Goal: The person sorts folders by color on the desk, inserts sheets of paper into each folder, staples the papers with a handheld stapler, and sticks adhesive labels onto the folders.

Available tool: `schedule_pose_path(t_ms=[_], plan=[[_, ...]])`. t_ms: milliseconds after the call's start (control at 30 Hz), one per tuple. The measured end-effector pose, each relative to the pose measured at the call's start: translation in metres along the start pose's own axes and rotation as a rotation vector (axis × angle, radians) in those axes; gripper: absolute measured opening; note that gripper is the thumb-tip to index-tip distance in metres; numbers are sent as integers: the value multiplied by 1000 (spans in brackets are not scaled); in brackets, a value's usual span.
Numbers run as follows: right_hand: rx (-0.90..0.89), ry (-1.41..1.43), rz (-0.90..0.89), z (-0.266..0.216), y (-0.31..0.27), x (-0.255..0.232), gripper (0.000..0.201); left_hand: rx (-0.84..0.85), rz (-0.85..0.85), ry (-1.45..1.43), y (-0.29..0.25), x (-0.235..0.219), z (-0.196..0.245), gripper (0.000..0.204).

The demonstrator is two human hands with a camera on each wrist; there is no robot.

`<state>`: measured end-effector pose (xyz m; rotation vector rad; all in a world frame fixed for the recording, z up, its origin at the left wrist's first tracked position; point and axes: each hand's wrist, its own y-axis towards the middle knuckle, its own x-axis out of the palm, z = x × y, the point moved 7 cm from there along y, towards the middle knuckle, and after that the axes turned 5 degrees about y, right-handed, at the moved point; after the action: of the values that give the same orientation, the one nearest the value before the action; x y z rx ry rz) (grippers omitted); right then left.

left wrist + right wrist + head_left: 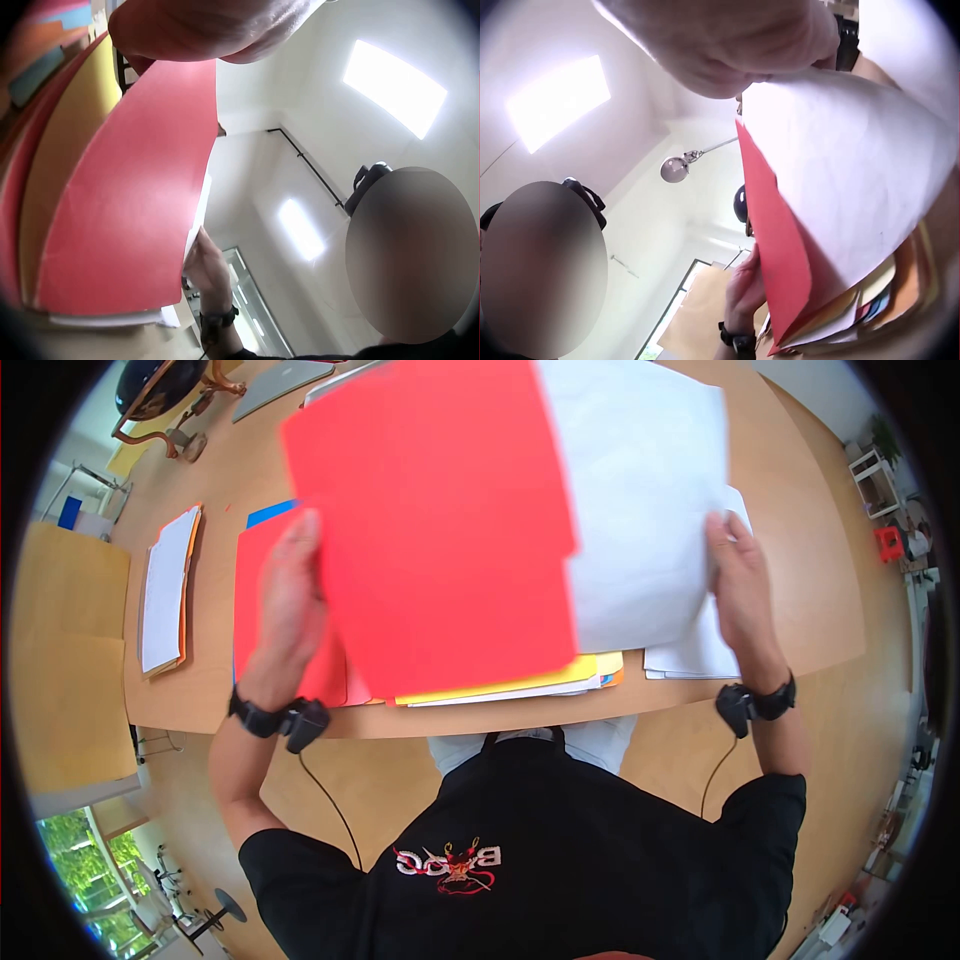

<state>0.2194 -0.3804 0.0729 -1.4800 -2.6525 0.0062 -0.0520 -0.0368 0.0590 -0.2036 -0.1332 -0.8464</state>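
Observation:
My left hand (292, 595) grips the left edge of a red folder (430, 530), raised over the table. Partly behind it, a white sheet (640, 510) sticks out to the right, and my right hand (742, 580) pinches its right edge. The sheet bows slightly in the right wrist view, with the folder's red side along it. Below lies a stack of folders and papers with a yellow folder (500, 682) near its top. Left of that, a red folder pile (255, 610) rests on the table, partly hidden by my left hand. White papers (705, 645) lie under my right hand.
At the table's far left is a narrow stack of white and orange papers (168, 595). A dark globe on a wooden stand (160, 395) and a laptop (280, 385) stand at the back left. The curved table edge (680, 696) runs in front of my body.

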Motion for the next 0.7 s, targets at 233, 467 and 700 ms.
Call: schedule_pose_path(t_ms=[233,467,700], plan=[[-27,-176,259,-16,25,-162,31,48,193,81,-5,-136,44,35],[214,-291,212,32,23,-197,33,-168,276,301,6,-251,-23,40],[-240,-902,253,-3,14,-127,43,33,358,772,7,-206,-1,49]])
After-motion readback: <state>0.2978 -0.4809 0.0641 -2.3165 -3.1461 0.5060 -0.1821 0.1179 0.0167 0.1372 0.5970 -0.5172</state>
